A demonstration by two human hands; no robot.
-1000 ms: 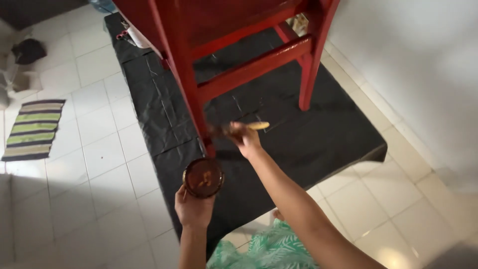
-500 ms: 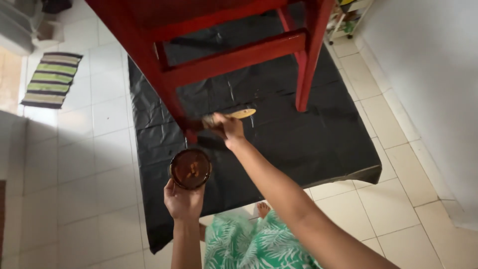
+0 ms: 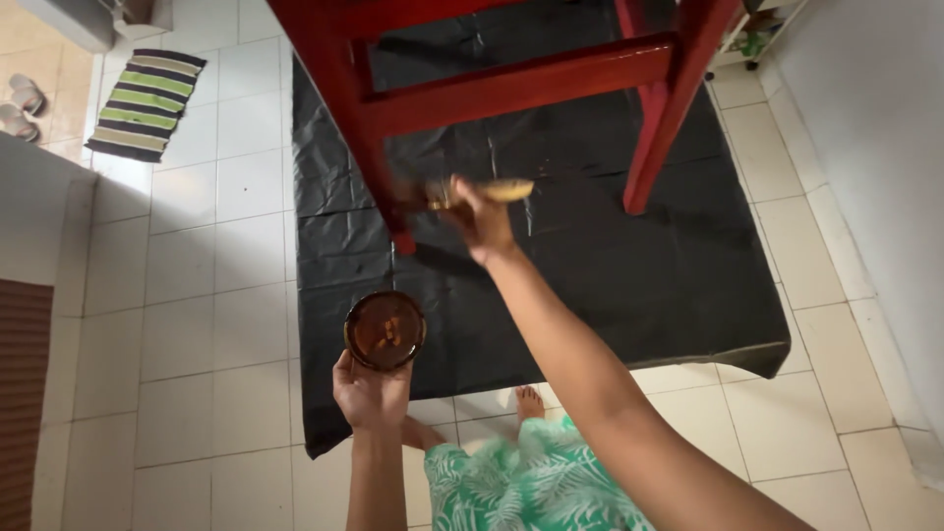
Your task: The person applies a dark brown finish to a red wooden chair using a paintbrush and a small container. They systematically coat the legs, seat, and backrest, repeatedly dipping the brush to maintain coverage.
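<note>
Chair (image 3: 511,88) stands on plastic sheet (image 3: 610,285), sheet spread on tiled floor (image 3: 197,295). Right hand (image 3: 482,221) is up at the chair's near-left leg, holding brush (image 3: 492,189) against it. Left hand (image 3: 372,393) is below and left of that, cup (image 3: 384,329) resting in it, over the sheet's near-left part. Striped mat (image 3: 147,103) lies far left of the sheet, sandals (image 3: 22,103) further left. Wall (image 3: 875,147) runs along the right.

Home: tiled floor (image 3: 216,324) w/ striped mat (image 3: 147,103), slippers (image 3: 22,103).
</note>
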